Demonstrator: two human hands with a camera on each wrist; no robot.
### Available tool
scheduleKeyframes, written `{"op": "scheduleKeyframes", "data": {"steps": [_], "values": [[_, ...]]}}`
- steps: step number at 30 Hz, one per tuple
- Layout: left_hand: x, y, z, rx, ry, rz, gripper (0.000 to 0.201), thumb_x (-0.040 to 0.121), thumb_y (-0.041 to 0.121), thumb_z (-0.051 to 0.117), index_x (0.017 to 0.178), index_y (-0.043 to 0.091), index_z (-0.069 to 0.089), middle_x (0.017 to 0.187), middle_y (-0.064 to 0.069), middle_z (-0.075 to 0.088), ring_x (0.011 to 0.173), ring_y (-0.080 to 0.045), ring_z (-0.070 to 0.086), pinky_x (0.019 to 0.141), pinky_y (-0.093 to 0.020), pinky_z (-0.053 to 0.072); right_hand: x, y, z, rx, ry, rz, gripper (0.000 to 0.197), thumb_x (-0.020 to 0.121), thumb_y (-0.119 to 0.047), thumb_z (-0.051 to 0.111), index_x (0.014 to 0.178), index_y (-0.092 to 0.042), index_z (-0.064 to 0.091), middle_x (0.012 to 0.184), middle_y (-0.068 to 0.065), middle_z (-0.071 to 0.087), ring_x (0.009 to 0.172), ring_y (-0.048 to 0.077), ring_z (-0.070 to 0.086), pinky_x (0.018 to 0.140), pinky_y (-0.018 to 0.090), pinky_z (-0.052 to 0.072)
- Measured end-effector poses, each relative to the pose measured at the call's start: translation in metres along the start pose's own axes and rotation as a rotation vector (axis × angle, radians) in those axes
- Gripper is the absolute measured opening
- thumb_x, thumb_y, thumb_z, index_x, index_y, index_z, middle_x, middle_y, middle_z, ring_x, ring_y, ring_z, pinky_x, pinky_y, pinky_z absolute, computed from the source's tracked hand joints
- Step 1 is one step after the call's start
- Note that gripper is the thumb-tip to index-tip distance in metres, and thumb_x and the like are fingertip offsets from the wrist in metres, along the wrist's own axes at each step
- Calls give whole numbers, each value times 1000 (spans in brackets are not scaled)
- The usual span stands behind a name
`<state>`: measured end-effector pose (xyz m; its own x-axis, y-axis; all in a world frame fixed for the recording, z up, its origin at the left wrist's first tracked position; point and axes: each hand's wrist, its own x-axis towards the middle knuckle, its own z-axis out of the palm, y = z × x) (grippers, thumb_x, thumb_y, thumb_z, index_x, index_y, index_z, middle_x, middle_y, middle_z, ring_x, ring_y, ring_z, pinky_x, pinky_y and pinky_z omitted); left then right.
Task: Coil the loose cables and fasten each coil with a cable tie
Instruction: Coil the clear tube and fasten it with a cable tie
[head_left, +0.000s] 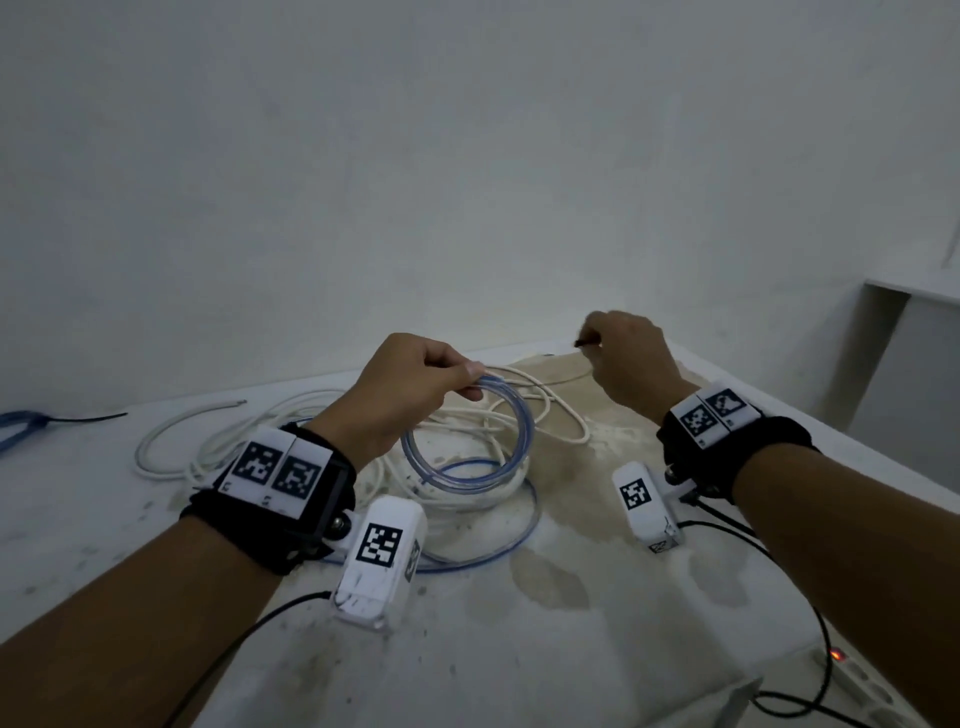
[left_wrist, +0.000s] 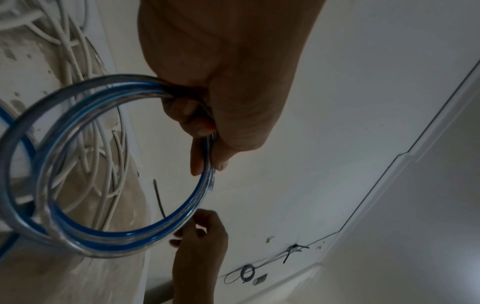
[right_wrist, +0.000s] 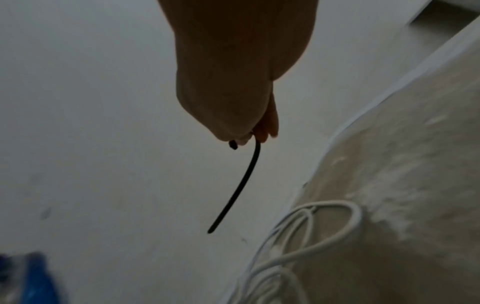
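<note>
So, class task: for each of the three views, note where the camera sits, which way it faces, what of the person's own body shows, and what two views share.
Head: worn on the head, looking forward and down at the table; shows both forearms, the left hand and the right hand.
Left wrist: looks along the left hand at the blue coil it grips; the right hand appears beyond.
Right wrist: looks along the right hand at the black cable tie it pinches.
Shared: all three show the white cable.
</note>
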<state>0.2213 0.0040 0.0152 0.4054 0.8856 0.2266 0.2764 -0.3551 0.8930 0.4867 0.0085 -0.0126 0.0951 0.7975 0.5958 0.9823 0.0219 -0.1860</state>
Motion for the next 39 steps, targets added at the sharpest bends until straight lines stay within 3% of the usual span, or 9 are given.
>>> {"op": "scheduleKeyframes", "data": {"steps": [3, 8, 12, 16, 21, 25, 30, 34, 39], "values": [[-2, -4, -21, -44, 15, -15, 16, 92, 16, 66, 85, 4, 74, 79, -12, 75, 40, -4, 32, 42, -14, 30, 18, -60, 4, 298, 43, -172, 7, 84, -10, 70, 88, -15, 68, 85, 1, 70, 71, 22, 66, 70, 34, 50], [-10, -19, -72, -39, 120, -39, 14, 93, 13, 65, 88, 2, 73, 80, -15, 75, 38, -2, 33, 40, -12, 29, 41, -151, 18, 607, -95, -331, 10, 85, -7, 70, 85, -17, 68, 76, -10, 69, 62, 7, 66, 63, 20, 51], [-20, -37, -124, -59, 171, -101, 15, 94, 13, 64, 86, 3, 72, 79, -14, 74, 41, -9, 24, 39, -17, 24, 62, -179, 57, 521, -53, -419, 10, 83, -5, 70, 84, -15, 67, 79, -2, 68, 69, 18, 64, 69, 40, 52], [-21, -54, -159, -49, 229, -132, 15, 94, 12, 63, 85, 4, 72, 81, -16, 74, 46, -13, 24, 42, -20, 21, 69, -208, 87, 610, -63, -459, 9, 83, -4, 70, 85, -13, 68, 79, -1, 67, 69, 18, 65, 69, 42, 53], [-6, -78, -170, -41, 273, -153, 16, 93, 14, 65, 88, 1, 72, 79, -15, 74, 45, -14, 25, 41, -21, 22, 76, -250, 98, 1144, -285, -324, 20, 87, 5, 65, 82, -14, 62, 75, 6, 68, 68, 21, 70, 70, 36, 61], [10, -94, -164, -24, 356, -121, 18, 93, 15, 65, 87, -1, 72, 80, -16, 74, 36, -4, 37, 42, -14, 29, 80, -259, 107, 1318, -349, -163, 16, 89, 5, 64, 82, -10, 61, 80, 11, 67, 72, 19, 67, 64, 29, 57], [25, -103, -157, -6, 396, -35, 15, 93, 6, 63, 91, -7, 71, 81, -21, 72, 36, 3, 49, 43, -4, 34, 82, -246, 125, 1404, -390, 31, 9, 88, 0, 67, 86, -8, 63, 79, 11, 70, 71, 20, 67, 66, 32, 55], [29, -108, -151, 59, 374, -32, 15, 93, 10, 65, 95, -3, 73, 81, -19, 73, 37, 4, 50, 45, -3, 34, 82, -240, 130, 1380, -432, 37, 8, 89, -1, 66, 85, -8, 64, 77, 10, 72, 70, 18, 67, 64, 30, 54], [31, -110, -151, 78, 334, -41, 15, 93, 9, 64, 102, 3, 75, 80, -13, 74, 38, 4, 52, 44, -3, 34, 80, -242, 136, 1321, -404, 37, 6, 87, -4, 69, 84, -9, 66, 81, 12, 69, 69, 19, 67, 69, 43, 59]]}}
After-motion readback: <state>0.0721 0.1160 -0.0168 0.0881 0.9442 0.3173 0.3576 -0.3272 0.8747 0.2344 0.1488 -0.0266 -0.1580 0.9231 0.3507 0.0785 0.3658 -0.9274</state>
